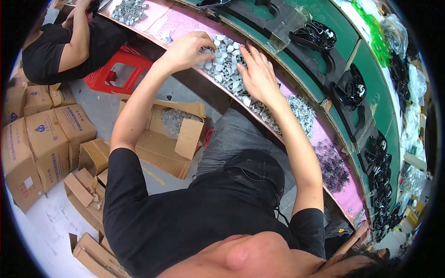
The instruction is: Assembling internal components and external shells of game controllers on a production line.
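So both hands are in the same heap here. Left hand (187, 52) is at the near-left edge of it, fingers curled in toward the pieces; can't tell if anything's pinched, the tips are half lost in the clutter. Right hand (259, 76) lies over the right side with fingers spread and relaxed, no piece visibly gripped.

The heap itself, a pile of grey caps (225, 65), sits right between the hands on a pink-topped surface (194, 23). They're small, rounded, and lying every which way.

My read on the step: sorting through or gathering loose caps by hand. Next move, I'd say, calls for fingertips closing on one cap without dragging its neighbours along, and a bit of care near the edge so nothing rolls off.

Just past the right wrist there's a patch of small silvery parts (301, 113), then a scatter of tiny dark pieces (333, 169) further along. Another batch of grey caps (129, 11) is up at the far left. Beyond the surface runs a green strip (384, 99) carrying glossy black parts (320, 37).

Down on the floor: a cardboard box (189, 139) with a clear bag inside, a red stool (104, 76), stacked cartons (39, 148). A co-worker (53, 53) in black sits at left.
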Available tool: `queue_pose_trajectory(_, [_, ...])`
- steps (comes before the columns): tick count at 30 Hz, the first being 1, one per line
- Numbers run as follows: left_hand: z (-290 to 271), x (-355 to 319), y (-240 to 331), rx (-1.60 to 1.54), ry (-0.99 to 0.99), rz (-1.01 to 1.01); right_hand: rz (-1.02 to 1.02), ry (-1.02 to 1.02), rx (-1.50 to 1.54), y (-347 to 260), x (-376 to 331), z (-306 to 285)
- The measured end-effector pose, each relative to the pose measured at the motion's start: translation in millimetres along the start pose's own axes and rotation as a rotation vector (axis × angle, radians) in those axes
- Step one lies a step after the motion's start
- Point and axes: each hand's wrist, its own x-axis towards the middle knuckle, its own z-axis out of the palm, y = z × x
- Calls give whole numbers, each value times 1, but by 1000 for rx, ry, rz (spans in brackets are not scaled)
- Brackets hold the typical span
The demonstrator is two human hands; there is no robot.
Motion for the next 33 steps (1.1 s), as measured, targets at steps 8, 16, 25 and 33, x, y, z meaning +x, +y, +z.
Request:
queue_pose_trajectory(8, [-1, -4, -16, -81, -21, -157, -28, -79, 104, 16, 5, 11])
queue_pose_trajectory(16, [-23, -31, 10, -391, -8, -245, -9, -179, 257, 10, 4, 0])
queue_pose_trajectory(25, [59, -229, -23, -788, -501, -930, -55, -48, 145, -42, -43, -18])
queue_pose_trajectory(33, [322, -401, -40, -874, -22, -1433, -125, -112, -6, -56, -66, 1])
